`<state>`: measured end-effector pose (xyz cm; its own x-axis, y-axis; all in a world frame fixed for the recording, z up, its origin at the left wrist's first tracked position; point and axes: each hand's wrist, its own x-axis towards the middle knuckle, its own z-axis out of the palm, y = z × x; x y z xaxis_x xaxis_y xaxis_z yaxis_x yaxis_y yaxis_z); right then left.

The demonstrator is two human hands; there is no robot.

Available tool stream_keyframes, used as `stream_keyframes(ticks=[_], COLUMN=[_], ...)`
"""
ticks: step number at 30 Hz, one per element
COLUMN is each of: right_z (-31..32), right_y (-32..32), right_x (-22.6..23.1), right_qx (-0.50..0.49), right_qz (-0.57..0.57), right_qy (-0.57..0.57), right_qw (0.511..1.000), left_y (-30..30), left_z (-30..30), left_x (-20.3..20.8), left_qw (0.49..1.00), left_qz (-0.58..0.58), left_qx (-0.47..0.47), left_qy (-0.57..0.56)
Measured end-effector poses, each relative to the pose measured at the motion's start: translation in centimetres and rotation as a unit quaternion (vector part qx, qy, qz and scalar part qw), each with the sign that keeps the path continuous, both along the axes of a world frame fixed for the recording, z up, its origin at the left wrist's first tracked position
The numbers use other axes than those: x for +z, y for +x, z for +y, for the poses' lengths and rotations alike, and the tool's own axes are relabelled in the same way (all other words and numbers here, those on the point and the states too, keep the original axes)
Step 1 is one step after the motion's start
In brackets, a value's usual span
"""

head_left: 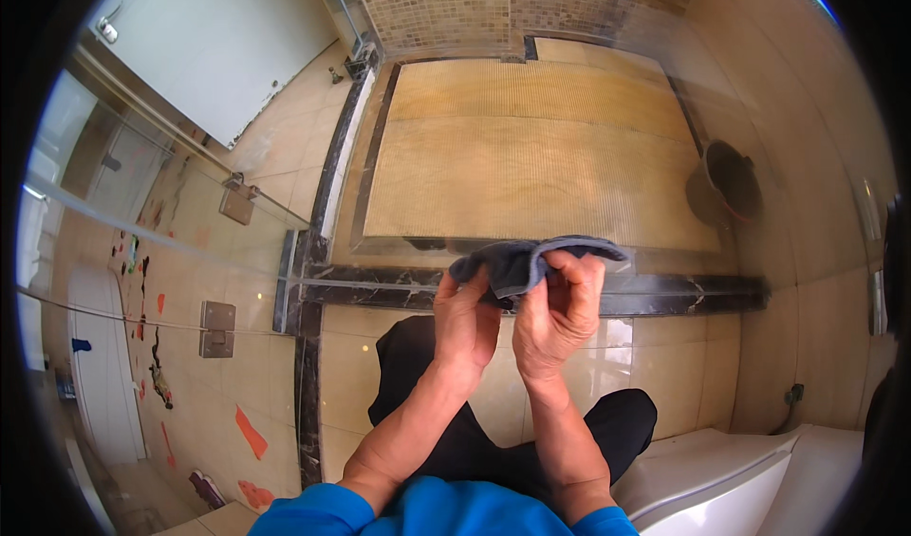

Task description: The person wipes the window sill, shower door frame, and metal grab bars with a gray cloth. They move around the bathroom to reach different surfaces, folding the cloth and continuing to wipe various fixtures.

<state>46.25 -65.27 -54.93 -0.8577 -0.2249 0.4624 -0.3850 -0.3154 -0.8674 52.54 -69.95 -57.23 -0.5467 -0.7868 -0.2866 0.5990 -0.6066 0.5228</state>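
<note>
A dark blue-grey cloth (517, 263), bunched and folded, is held up between my two hands in front of my knees. My left hand (465, 320) pinches its near left side. With thumb and curled fingers, my right hand (562, 313) grips its right part, where a lighter edge of the cloth shows. Both forearms reach forward from blue sleeves. Below the cloth runs a dark marble sill (655, 296) along the front of the shower floor (531, 157), which has ribbed beige tiles.
A dark bucket (729, 183) stands at the shower's right side. On the left is a glass panel with metal hinges (218, 329), and beyond it a white door (218, 38). A white fixture (721, 489) sits at the lower right. Mosaic tiles (432, 9) cover the back wall.
</note>
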Motion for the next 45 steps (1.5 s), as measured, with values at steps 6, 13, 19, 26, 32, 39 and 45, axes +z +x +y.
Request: stream_keyframes(ticks=[6,13,19,26,32,39,45], right_z=[-0.9,-0.7,-2.5,-3.6,-2.9,-4.3,-4.4], right_y=[1.7,0.6,2.7,5.1,2.6,5.0,6.9], right_x=[-10.8,-20.3,-15.3,-13.7,-22.5,-16.9,-5.3], right_qx=[-0.024,0.034,0.07,0.059,0.079,0.083,0.14], right_qz=[-0.122,-0.475,-0.524,-0.354,-0.553,-0.521,-0.307], right_qy=[0.042,0.015,-0.097,-0.007,-0.06,-0.089,-0.077], right_qw=[0.991,0.879,0.843,0.933,0.828,0.845,0.938], left_y=[-0.2,0.8,2.8,3.1,1.6,3.3,5.8], left_z=[-0.1,-1.6,-2.8,-2.9,-2.7,-4.4,-5.2], left_x=[-9.7,-18.8,-15.0,-14.0,-19.1,-17.2,-3.8], left_qw=[0.99,0.964,0.973,0.966,0.952,0.953,0.949], left_qz=[-0.12,-0.198,-0.136,-0.214,-0.217,-0.216,-0.198], left_qx=[0.072,0.119,0.158,0.122,0.079,0.161,0.232], left_qy=[0.026,0.129,0.1,0.075,0.199,0.136,-0.075])
